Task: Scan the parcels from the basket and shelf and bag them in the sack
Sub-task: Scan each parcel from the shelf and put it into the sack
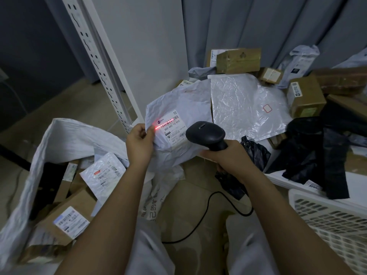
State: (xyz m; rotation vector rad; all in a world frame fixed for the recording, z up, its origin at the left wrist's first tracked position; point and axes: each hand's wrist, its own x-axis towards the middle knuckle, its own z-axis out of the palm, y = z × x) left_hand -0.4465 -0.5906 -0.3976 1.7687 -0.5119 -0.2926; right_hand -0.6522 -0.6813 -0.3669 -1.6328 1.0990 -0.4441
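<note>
My left hand (140, 142) pinches the left edge of a grey poly-mailer parcel (182, 102) and holds it up in the middle of the view. Its white shipping label (173, 129) faces me, with a red laser line across the barcode. My right hand (228, 155) grips a black handheld scanner (207, 135) pointed at that label. The white woven sack (65, 135) gapes open at lower left, holding cardboard boxes (67, 221) and a white bubble mailer (103, 173).
More parcels are piled on the shelf at right: brown boxes (238, 60), a large white bubble mailer (244, 104), black plastic bags (317, 151). A white plastic basket (329, 221) stands at lower right. The scanner's black cable (206, 215) trails over the floor. A white perforated shelf post (99, 62) rises at left.
</note>
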